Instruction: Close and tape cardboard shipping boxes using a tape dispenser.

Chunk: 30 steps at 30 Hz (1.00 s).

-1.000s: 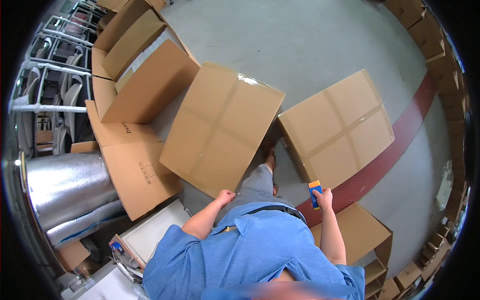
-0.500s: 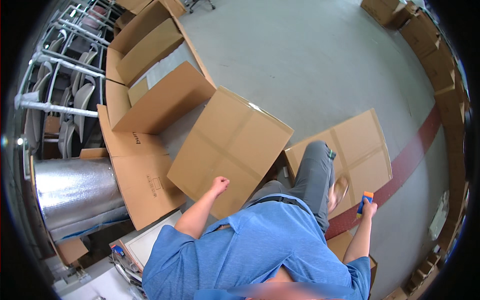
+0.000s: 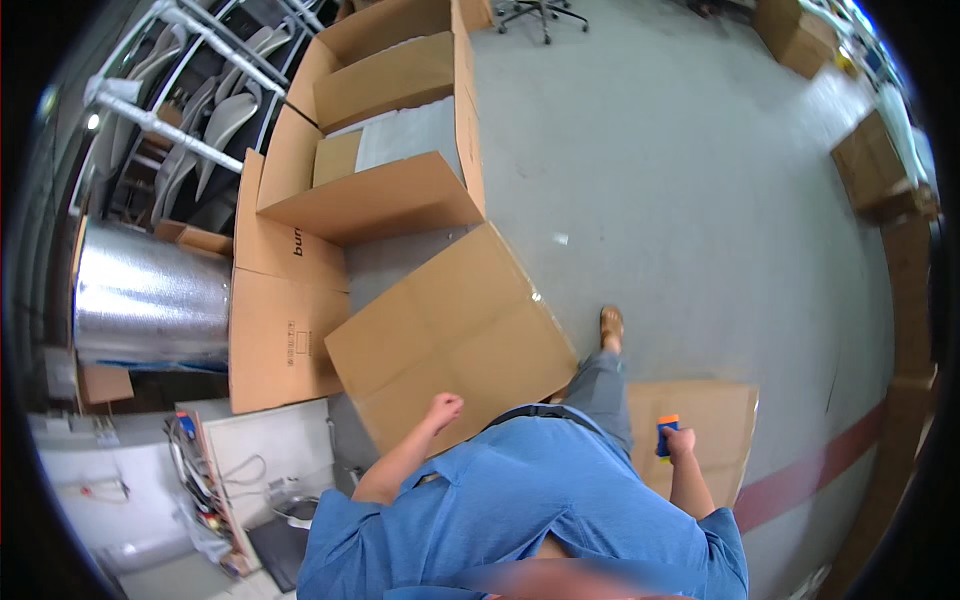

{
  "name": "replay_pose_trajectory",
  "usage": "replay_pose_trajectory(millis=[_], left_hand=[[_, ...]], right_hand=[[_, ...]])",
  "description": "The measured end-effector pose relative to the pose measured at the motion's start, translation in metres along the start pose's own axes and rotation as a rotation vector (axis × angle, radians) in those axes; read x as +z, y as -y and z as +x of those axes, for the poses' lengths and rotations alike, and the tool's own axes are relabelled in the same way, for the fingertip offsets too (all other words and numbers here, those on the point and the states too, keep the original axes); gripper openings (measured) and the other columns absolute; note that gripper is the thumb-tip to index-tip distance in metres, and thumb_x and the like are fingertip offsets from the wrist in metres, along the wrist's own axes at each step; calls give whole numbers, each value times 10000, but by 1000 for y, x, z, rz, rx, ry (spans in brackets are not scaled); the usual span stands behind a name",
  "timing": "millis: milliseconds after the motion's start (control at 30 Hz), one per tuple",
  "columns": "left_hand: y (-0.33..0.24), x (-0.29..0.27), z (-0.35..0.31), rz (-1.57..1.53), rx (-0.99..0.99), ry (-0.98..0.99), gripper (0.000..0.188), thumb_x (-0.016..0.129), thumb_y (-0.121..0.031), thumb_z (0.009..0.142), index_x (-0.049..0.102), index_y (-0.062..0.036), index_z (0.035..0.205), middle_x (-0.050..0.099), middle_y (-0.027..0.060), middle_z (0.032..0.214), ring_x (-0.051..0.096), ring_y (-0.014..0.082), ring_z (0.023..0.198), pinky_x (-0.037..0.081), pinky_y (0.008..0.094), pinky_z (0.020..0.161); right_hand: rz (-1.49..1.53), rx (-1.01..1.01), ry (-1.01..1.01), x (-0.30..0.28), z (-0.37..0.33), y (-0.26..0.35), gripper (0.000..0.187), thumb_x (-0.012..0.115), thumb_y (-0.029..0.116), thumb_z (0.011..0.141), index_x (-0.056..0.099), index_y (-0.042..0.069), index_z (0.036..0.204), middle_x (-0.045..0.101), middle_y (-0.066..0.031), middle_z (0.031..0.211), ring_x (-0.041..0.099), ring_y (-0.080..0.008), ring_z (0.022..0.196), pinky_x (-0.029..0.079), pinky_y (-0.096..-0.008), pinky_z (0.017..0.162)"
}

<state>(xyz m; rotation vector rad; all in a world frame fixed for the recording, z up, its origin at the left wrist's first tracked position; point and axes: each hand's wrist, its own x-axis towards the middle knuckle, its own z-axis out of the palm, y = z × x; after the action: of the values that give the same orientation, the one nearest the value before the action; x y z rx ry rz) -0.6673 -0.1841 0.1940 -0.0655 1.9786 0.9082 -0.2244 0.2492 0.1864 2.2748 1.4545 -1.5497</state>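
My left hand (image 3: 444, 408) is curled into a loose fist, and nothing shows in it. Below it in the picture's depth lies a large flat cardboard box (image 3: 455, 335) with tape seams; I see no contact with it. My right hand (image 3: 681, 442) is closed around a small blue, block-like object with an orange end (image 3: 668, 438); its exact kind I cannot make out. Beneath that hand a second taped cardboard box (image 3: 725, 410) lies near my right side. My foot (image 3: 611, 325) is stretched forward onto the grey floor.
A big open carton (image 3: 375, 205) with grey-white sheets inside stands ahead on the left. Beside it are a silver foil roll (image 3: 155, 295) and a rack of chair parts (image 3: 170, 125). Cartons (image 3: 870, 165) line the right side. A wheeled chair base (image 3: 543, 15) stands far ahead.
My body has stepped forward and the view has turned, so the large carton appears farther right and the second box lower. The right hand still holds the blue and orange object.
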Motion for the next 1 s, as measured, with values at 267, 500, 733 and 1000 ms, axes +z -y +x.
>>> replay_pose_trajectory(millis=[267, 500, 733, 1000], left_hand=[[-131, 76, 3, -139, -189, -117, 174, 617, -170, 940, 636, -11, 1008, 604, 37, 704, 567, 113, 613, 474, 259, 517], [-156, 120, 25, -316, -239, -215, 135, 600, -148, 922, 649, -22, 909, 612, 64, 748, 582, 137, 672, 472, 307, 520], [-95, 173, -6, -415, -460, -100, 125, 580, -145, 892, 651, -49, 854, 545, 71, 611, 530, 193, 449, 384, 370, 369], [-118, 205, 90, 57, -100, -92, 239, 627, -240, 820, 672, -41, 696, 646, 159, 665, 642, 258, 590, 488, 416, 536]], right_hand=[[59, -27, 132, -82, 130, 166, 271, 665, 54, 844, 504, -78, 1017, 629, -197, 790, 651, -326, 531, 551, -463, 418], [-11, 75, 158, -169, 176, 204, 193, 660, 35, 832, 530, -96, 888, 625, -186, 756, 659, -328, 552, 559, -474, 430], [-226, -292, 177, -165, 222, 339, 450, 663, 40, 789, 452, -90, 1164, 628, -195, 868, 671, -305, 597, 590, -442, 479], [-54, -346, 296, -84, 179, 444, 497, 652, 64, 838, 400, -37, 1254, 623, -173, 864, 653, -258, 594, 569, -391, 493]])
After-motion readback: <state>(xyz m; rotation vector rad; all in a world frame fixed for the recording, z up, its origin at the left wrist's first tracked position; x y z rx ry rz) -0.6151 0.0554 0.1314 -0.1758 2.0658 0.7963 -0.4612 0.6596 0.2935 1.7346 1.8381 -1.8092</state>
